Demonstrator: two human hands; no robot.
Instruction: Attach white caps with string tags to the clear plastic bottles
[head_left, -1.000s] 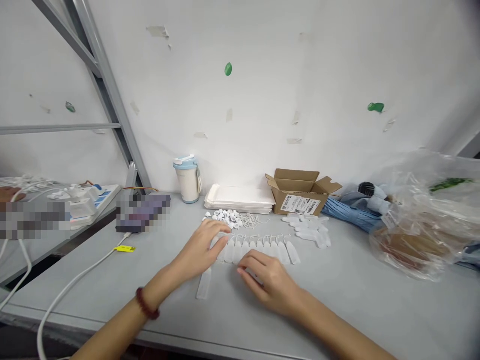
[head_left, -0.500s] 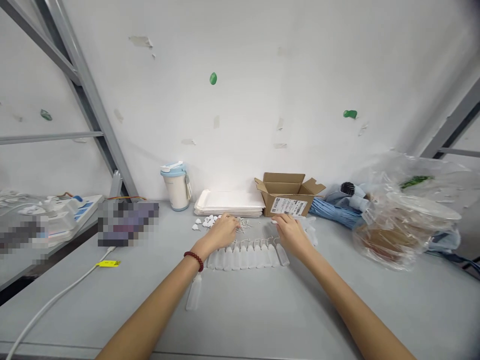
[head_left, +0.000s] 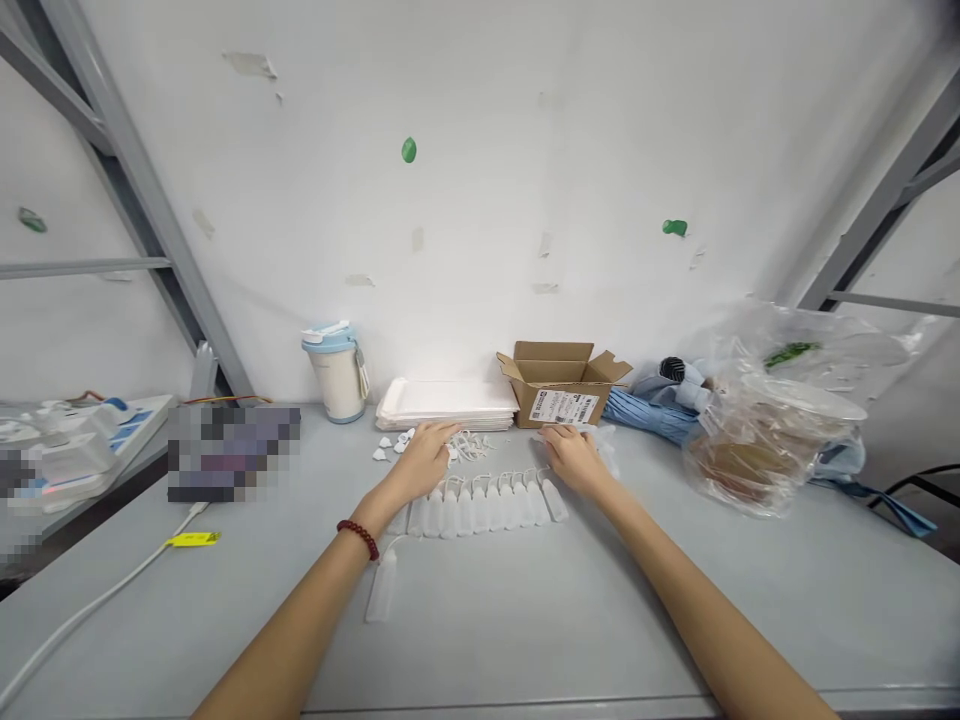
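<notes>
My left hand (head_left: 425,460) hovers over the small white caps and strips, its fingers stretched out and thumb apart. The white caps (head_left: 382,450) lie in a heap left of it, partly hidden by the hand. Beside its fingertips is a pile of short white strips (head_left: 471,447). My right hand (head_left: 574,458) is beside a clear plastic bag (head_left: 606,445), fingers curled together; what they hold, if anything, is hidden. Between the hands and nearer me stand several frosted, bottle-shaped pieces (head_left: 480,510) in a row, thin white loops at their tops. One more frosted piece (head_left: 381,587) lies apart, near my left wrist.
Behind the hands are a stack of white envelope-like packets (head_left: 450,400) and an open cardboard box (head_left: 562,385). A lidded cup (head_left: 335,375) stands left. To the right are a blue folded umbrella-like bundle (head_left: 652,415) and a plastic-wrapped spool (head_left: 780,430). A white cable (head_left: 97,622) crosses the left side.
The view has shifted slightly, so most things sit further left. My left hand's fingers have stretched out more over the white strips. My right hand remains by the plastic bag.
</notes>
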